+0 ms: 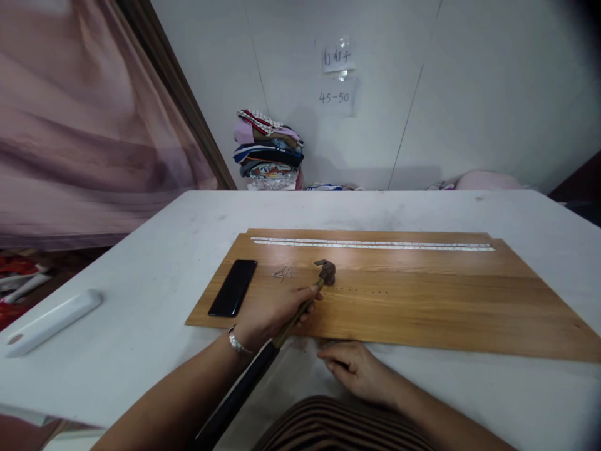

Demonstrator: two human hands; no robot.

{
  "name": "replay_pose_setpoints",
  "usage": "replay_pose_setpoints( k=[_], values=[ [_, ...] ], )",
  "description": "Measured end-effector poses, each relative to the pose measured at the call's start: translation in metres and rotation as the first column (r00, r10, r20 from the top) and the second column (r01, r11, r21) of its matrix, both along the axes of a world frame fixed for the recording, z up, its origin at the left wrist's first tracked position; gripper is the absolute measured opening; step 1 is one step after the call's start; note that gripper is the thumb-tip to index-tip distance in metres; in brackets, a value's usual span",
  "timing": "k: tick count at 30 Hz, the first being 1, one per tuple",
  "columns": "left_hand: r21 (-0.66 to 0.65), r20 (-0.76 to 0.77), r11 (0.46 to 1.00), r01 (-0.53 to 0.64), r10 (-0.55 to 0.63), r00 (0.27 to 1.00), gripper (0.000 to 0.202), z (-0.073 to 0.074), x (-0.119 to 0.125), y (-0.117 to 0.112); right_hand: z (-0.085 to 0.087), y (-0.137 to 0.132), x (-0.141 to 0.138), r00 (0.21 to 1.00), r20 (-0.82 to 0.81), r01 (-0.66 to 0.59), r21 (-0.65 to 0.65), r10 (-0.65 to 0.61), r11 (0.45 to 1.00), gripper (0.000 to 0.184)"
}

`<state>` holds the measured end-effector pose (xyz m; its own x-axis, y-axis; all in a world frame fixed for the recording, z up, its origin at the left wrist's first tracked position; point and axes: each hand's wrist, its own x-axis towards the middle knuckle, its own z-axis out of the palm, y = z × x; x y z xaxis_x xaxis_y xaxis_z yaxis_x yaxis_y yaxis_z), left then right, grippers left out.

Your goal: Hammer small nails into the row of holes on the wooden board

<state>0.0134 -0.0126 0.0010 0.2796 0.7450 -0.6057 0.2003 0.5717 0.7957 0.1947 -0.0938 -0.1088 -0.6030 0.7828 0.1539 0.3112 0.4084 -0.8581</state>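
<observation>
White bench [154, 263] carried a wooden board [422, 307]. My left hand [272, 313] gripped the hammer [310, 294] mid-handle, its head on the board beside loose nails [282, 272]; head-heavy and stiff, I judged. My right hand [357, 369] rested curled, empty.

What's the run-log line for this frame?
left hand: holds hammer | right hand: on table by board | nails, phone on board

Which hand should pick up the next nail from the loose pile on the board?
Probably the right hand: it rests free at the board's near edge. The left hand is nearer the nails but is wrapped around the hammer handle.
</observation>
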Motion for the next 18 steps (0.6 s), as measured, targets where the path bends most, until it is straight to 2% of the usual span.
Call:
replay_pose_setpoints(
  k=[6,13,18],
  values=[
    [-0.008,0.023,1.000,0.000,0.000,1.000,0.037,0.0016,-0.0004,0.0011,0.0007,-0.0007,0.0001,1.000,0.008,0.001,-0.018,-0.001,1.000,0.031],
    [0.002,0.020,1.000,0.007,-0.007,1.000,0.043,-0.0029,-0.0012,0.0018,0.0069,0.0005,0.0006,1.000,0.025,-0.007,-0.003,0.007,1.000,0.030],
    [-0.001,0.007,1.000,0.009,-0.009,1.000,0.047,-0.0013,-0.0001,0.0006,0.0028,-0.0002,0.0005,1.000,0.012,-0.003,-0.014,0.004,1.000,0.031]
  ],
)
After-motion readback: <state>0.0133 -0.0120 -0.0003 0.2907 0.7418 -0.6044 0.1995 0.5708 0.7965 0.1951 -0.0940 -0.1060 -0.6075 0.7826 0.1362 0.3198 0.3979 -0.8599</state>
